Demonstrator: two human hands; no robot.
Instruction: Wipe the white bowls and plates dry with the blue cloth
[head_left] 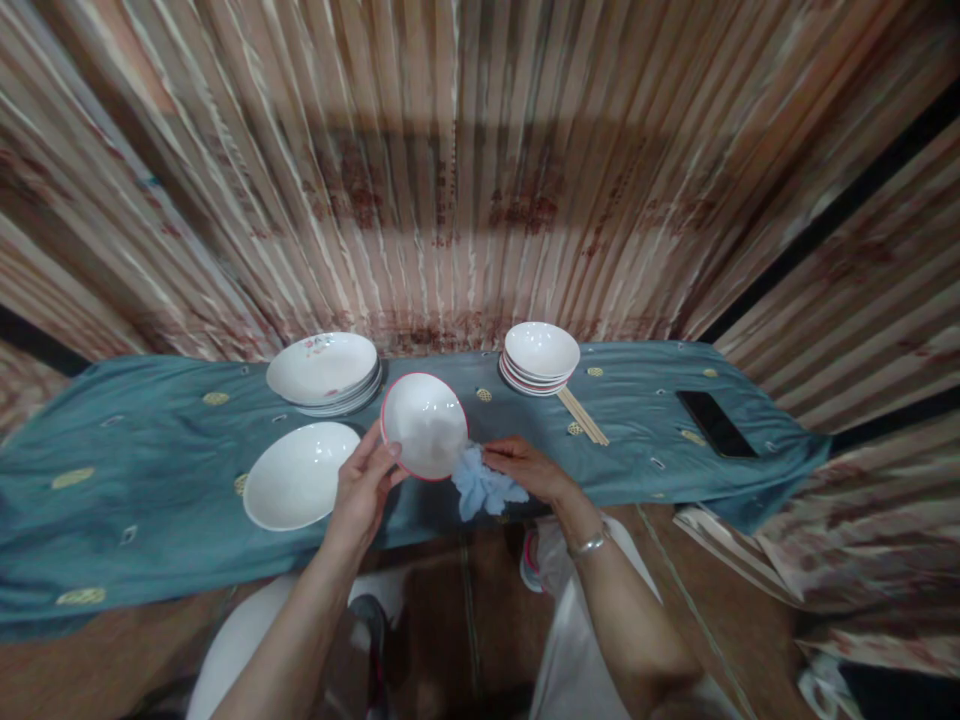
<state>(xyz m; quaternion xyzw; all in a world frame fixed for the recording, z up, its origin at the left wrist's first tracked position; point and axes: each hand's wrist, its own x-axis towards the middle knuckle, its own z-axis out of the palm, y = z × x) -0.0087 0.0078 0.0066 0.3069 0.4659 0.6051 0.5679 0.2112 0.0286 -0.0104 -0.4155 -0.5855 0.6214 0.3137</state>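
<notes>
My left hand (pixel 366 480) grips a white bowl (pixel 424 425) with a red rim, thumb on the inside near its left edge. The bowl is tilted so that its inside faces me. At its lower right, my right hand (pixel 525 466) is closed on a crumpled light blue cloth (pixel 484 485), which meets or nearly meets the rim. A larger white bowl (pixel 296 478) lies on the table left of my left hand, partly behind it.
A green patterned cloth covers the table (pixel 180 460). Stacked plates (pixel 322 368) stand back left, stacked bowls (pixel 541 352) back right, with chopsticks (pixel 583 416) beside them. A black phone (pixel 715 423) lies farther right. Curtains (pixel 450 200) hang behind the table.
</notes>
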